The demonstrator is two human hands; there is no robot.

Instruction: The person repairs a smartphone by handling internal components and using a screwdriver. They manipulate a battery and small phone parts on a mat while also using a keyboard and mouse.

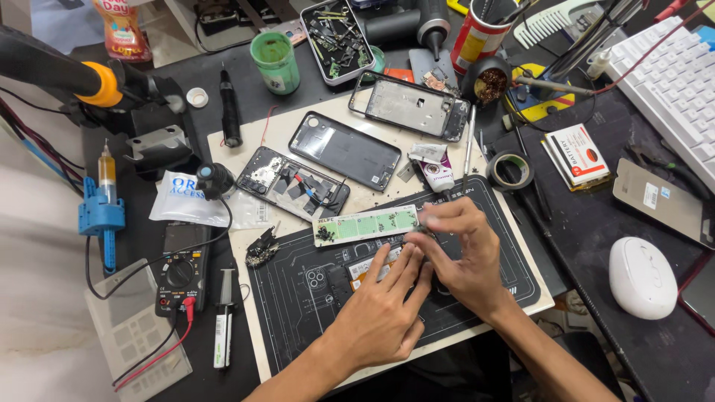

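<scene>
Cluttered black bench all round me, tools crowding a dark repair mat (298, 298). Far left sits a multimeter (181, 275); above the mat lie an opened phone (293, 183) and a back cover (344, 150). My left hand (380, 313) presses flat, fingers extended, on the phone body (357, 272) lying on the mat, gripping nothing. My right hand (465, 260) pinches something tiny between thumb and forefinger; I cannot tell what. Just beside it lies a pale green strip board (366, 225), probably light, thin and fragile, best held by its edges. A white mouse (642, 277) sits far right.
</scene>
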